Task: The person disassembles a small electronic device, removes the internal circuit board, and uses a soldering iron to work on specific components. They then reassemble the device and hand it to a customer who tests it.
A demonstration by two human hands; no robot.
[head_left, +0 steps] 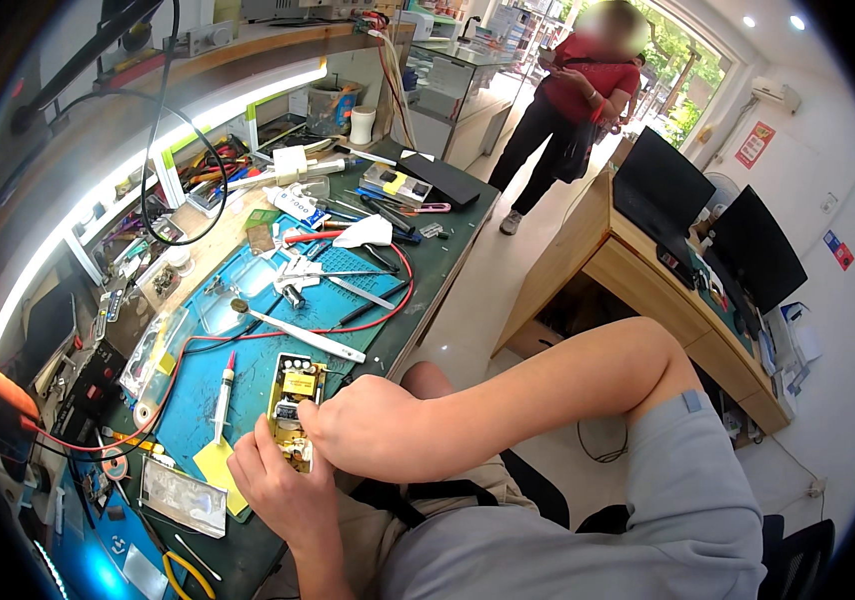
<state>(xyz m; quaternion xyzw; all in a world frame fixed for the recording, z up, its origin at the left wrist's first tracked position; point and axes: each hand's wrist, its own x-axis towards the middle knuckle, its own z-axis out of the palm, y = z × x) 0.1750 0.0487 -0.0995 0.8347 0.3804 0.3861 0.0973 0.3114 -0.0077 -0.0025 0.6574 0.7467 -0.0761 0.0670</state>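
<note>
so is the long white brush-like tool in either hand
No, the white tool lies on the flat blue mat while left hand and right hand are at a rectangular circuit board.

We identify the circuit board (296, 449) by its yellowish surface and bright yellow block (300, 384). We record the mat (188, 397) as blue, with a repeating pattern on one section (a fine, regular grid). We code the long lead (412, 284) red, the brush handle (308, 337) white, the note (216, 470) pale yellow and the pliers' grips (191, 566) yellow. We list our shirt (688, 490) as plain grey, the other person's top (593, 75) as red and trousers (543, 140) as black.
</note>
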